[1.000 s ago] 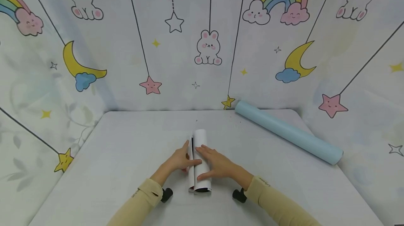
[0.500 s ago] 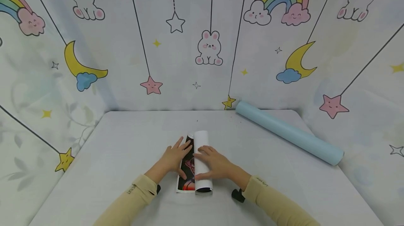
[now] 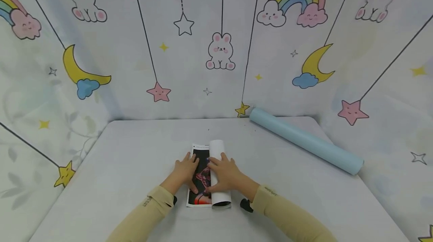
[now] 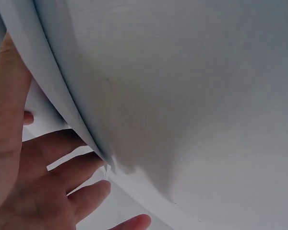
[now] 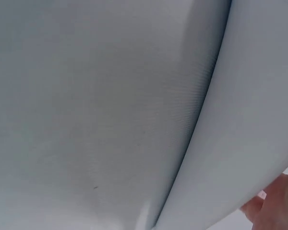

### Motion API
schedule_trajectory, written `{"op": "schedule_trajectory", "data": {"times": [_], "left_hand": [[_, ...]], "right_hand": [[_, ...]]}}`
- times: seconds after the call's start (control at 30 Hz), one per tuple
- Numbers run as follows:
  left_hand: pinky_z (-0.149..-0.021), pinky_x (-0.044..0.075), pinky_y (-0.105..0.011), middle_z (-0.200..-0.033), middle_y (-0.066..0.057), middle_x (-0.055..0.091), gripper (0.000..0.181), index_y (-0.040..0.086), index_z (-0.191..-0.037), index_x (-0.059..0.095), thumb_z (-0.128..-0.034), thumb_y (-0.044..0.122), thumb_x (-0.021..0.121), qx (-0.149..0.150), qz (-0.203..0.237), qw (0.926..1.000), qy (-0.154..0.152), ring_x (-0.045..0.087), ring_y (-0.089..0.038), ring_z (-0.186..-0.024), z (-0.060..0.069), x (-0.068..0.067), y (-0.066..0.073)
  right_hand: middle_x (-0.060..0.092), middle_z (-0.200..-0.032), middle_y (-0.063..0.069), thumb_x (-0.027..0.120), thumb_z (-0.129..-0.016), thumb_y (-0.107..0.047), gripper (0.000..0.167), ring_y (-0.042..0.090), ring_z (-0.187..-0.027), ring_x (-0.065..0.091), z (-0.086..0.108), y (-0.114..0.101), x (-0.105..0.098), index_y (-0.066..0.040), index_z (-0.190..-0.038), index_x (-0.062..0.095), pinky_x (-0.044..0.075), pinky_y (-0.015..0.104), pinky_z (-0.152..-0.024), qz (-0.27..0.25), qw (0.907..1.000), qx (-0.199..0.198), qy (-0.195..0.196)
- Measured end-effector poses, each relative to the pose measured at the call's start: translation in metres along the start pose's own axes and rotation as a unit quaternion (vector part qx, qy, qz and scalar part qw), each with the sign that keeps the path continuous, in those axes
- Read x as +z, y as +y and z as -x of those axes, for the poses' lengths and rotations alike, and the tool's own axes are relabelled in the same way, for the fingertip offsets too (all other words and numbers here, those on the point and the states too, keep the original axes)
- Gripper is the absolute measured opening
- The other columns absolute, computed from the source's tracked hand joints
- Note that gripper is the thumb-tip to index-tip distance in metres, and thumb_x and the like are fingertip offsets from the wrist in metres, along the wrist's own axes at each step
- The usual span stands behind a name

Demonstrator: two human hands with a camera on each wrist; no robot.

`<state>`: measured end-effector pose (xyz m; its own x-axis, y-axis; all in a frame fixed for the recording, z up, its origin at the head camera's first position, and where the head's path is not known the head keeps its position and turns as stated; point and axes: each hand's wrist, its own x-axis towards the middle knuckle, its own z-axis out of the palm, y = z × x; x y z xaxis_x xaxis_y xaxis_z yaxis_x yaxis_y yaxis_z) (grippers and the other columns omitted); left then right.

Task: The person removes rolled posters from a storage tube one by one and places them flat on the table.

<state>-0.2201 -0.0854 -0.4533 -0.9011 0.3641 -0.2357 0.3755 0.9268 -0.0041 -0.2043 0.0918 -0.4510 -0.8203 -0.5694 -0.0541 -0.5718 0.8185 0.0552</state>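
A partly unrolled poster [image 3: 204, 178] lies on the white table, its flat strip showing a dark picture with pink and red shapes inside a white border. Its right side is still a white roll [image 3: 217, 148], also filling the right of the right wrist view as a pale curved roll [image 5: 240, 120]. My left hand [image 3: 183, 173] rests with spread fingers on the strip's left edge; in the left wrist view the left hand [image 4: 43, 187] reaches by the paper edge [image 4: 50, 81]. My right hand [image 3: 227, 174] lies across the roll, fingers spread. The right hand [image 5: 277, 203] shows only partly in its wrist view.
A long light-blue roll [image 3: 306, 140] lies slanted at the table's back right. Behind the white table [image 3: 145, 140] hangs a printed backdrop [image 3: 128, 61] with rabbits, stars and moons. A black wrist-worn device [image 3: 246, 205] shows under the right wrist.
My left hand has moved off the roll's loose edge to the left, opening out the printed strip. My right hand stays on the roll, which has shifted slightly right.
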Motion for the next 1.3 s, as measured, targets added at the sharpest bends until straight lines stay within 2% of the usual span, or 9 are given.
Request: {"op": "schedule_trajectory", "data": {"times": [0.17,0.27,0.4,0.57,0.67,0.9,1.13,1.3], "left_hand": [[-0.088,0.039,-0.055,-0.143,-0.017,0.033,0.117,0.001,-0.136,0.041,-0.0408,0.051,0.087,-0.011,-0.018,0.9997,-0.008,0.024,-0.031,-0.134,-0.002,-0.004,0.006],[-0.089,0.039,-0.055,-0.143,-0.019,0.033,0.116,-0.001,-0.136,0.040,-0.0413,0.048,0.087,-0.019,-0.020,0.9994,-0.022,0.024,-0.030,-0.134,-0.004,-0.007,0.011],[-0.090,0.039,-0.054,-0.143,-0.018,0.032,0.112,-0.002,-0.136,0.040,-0.0451,0.044,0.087,-0.031,-0.026,0.9981,-0.046,0.027,-0.029,-0.133,-0.010,-0.011,0.017],[-0.090,0.039,-0.053,-0.140,-0.014,0.038,0.099,0.005,-0.131,0.050,-0.0465,0.041,0.088,-0.054,-0.051,0.9953,-0.063,0.035,-0.027,-0.128,-0.015,-0.015,0.022],[-0.091,0.038,-0.053,-0.138,-0.012,0.042,0.088,0.010,-0.125,0.057,-0.0476,0.038,0.088,-0.066,-0.059,0.9942,-0.061,0.037,-0.027,-0.126,-0.017,-0.015,0.024],[-0.085,0.043,-0.050,-0.133,-0.008,0.048,0.049,0.015,-0.118,0.063,-0.0735,0.030,0.076,-0.073,-0.074,0.9928,-0.059,0.046,-0.025,-0.118,-0.017,-0.010,0.032],[-0.082,0.045,-0.048,-0.112,-0.008,0.057,0.032,0.014,-0.110,0.067,-0.0798,0.023,0.071,-0.081,-0.083,0.9921,-0.047,0.051,-0.024,-0.103,-0.015,-0.011,0.035],[-0.082,0.045,-0.048,-0.116,-0.008,0.056,0.035,0.013,-0.111,0.066,-0.0783,0.023,0.073,-0.078,-0.077,0.9928,-0.050,0.051,-0.023,-0.105,-0.014,-0.013,0.033]], "right_hand": [[0.044,-0.134,-0.003,0.055,-0.064,-0.077,0.080,0.028,-0.121,0.035,-0.010,-0.008,0.002,-0.024,-0.124,0.056,0.041,0.052,-0.085,0.086,0.9961,-0.018,0.000],[0.048,-0.128,-0.005,0.052,-0.064,-0.079,0.083,0.026,-0.122,0.034,-0.016,-0.011,0.005,-0.022,-0.123,0.057,0.033,0.052,-0.094,0.125,0.9912,-0.042,0.003],[0.051,-0.127,-0.005,0.053,-0.063,-0.078,0.084,0.024,-0.133,0.025,-0.020,-0.010,0.007,-0.020,-0.124,0.056,0.018,0.055,-0.103,0.132,0.9896,-0.057,-0.007],[0.049,-0.130,-0.006,0.055,-0.063,-0.078,0.083,0.022,-0.136,0.020,-0.021,-0.008,0.005,-0.023,-0.125,0.055,0.017,0.057,-0.103,0.124,0.9906,-0.055,-0.024],[0.049,-0.131,-0.007,0.055,-0.061,-0.080,0.082,0.023,-0.135,0.022,-0.022,-0.007,0.003,-0.027,-0.124,0.056,0.016,0.058,-0.103,0.133,0.9892,-0.056,-0.028],[0.055,-0.123,-0.010,0.054,-0.057,-0.082,0.075,0.022,-0.128,0.033,-0.023,-0.007,-0.003,-0.037,-0.116,0.062,0.010,0.058,-0.104,0.176,0.9818,-0.062,-0.035],[0.058,-0.119,-0.010,0.057,-0.057,-0.078,0.064,0.021,-0.124,0.038,-0.017,-0.002,-0.006,-0.035,-0.102,0.068,0.008,0.059,-0.104,0.181,0.9812,-0.054,-0.040],[0.059,-0.116,-0.010,0.057,-0.056,-0.079,0.059,0.020,-0.118,0.040,-0.014,0.001,-0.008,-0.033,-0.089,0.071,0.007,0.061,-0.103,0.204,0.9766,-0.054,-0.040]]}}
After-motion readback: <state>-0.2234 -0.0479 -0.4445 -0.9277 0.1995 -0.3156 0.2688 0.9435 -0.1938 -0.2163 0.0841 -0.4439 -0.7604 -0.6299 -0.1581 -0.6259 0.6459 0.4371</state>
